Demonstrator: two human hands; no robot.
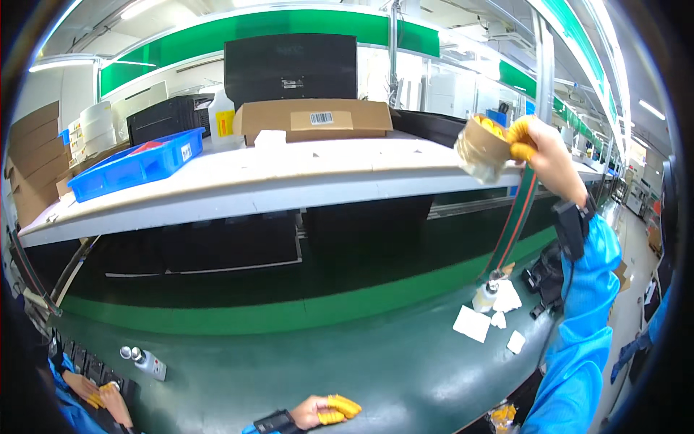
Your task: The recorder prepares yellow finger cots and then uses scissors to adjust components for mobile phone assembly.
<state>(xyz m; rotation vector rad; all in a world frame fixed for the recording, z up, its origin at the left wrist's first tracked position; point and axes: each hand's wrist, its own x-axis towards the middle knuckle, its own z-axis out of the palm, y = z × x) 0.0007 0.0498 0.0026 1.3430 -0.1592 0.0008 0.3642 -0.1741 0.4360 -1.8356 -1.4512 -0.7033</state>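
My right hand [543, 155] is raised at the right, over the shelf's end. Its fingers, in yellow finger cots, grip the rim of a brown cardboard tube [486, 150] wrapped in clear crinkled plastic. Yellow pieces that look like finger cots show in its top opening. Low in the middle, above the dark green bench [289, 369], my left hand [325, 412] is open and holds nothing. Yellow finger cots cover its outstretched fingers too. Both my wrists carry black bands.
The white shelf [289, 170] bears a blue bin [137, 166], a cardboard box [311, 119] and a black monitor [289, 69]. Bottles [486, 296] [148, 362] and white wipes [471, 323] are on the bench. A co-worker's hands [101, 396] work at lower left beside black pieces.
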